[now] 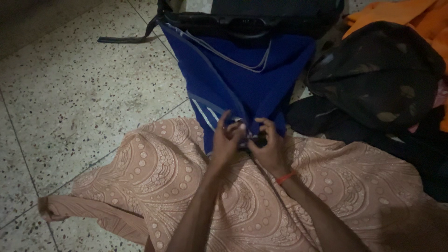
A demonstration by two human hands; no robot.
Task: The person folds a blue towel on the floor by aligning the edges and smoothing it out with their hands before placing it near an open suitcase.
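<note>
Fingers of both hands meet at the near edge of a deep blue cloth garment with pale stripes along one side (242, 88), which lies on the speckled terrazzo floor (70, 93) and overlaps a peach fabric patterned with scallops and small circles (177, 182). The left hand (227, 140) curls its fingers around the blue hem, thumb and forefinger pinched onto the cloth. The right hand (267, 143), a red band at its wrist, closes on the same edge just beside it; a small dark thing sits between the two, too dim to identify. To handle this step well, both pinches look best kept close together and the hem held taut, so the edge stays flat. A black bag with a strap (252, 16) touches the garment's far end; a dark patterned heap of clothing (378, 79) lies near on the right.
</note>
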